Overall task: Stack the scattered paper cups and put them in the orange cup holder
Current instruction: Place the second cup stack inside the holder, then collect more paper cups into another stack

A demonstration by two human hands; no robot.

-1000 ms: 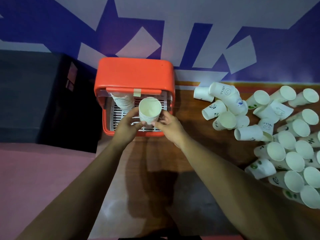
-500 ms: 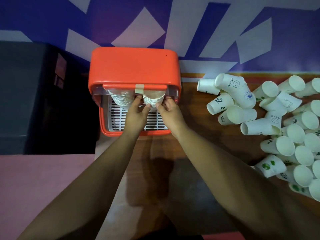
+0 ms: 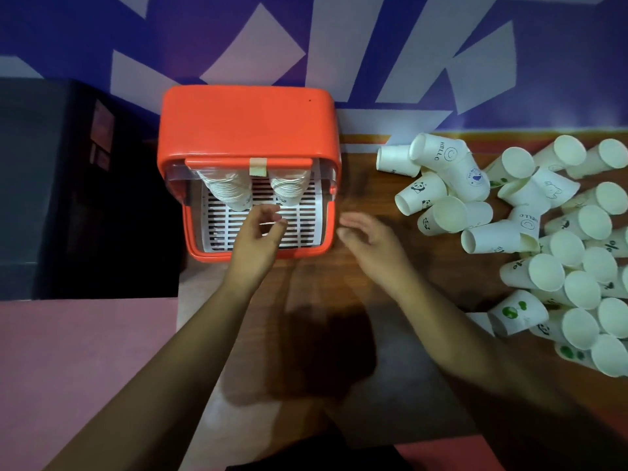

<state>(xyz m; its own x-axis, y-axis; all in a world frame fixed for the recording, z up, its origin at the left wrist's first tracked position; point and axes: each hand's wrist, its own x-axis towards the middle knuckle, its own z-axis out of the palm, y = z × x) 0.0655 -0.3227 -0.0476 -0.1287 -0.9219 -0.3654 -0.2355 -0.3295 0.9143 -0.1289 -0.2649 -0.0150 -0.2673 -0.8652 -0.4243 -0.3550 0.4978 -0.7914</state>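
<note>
My left arm (image 3: 176,362) and right arm (image 3: 475,338) show bare all the way down. My left hand (image 3: 258,241) and right hand (image 3: 373,248) are bare too.

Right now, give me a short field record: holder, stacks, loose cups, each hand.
holder: orange plastic cup holder, left end of the brown wooden table
stacks: left stack and right stack of white paper cups inside it
loose cups: pile of scattered white paper cups, on table right of holder
left: left hand above the holder's white slotted tray, fingers loosely curled, empty
right: right hand beside the holder, open, empty
</note>
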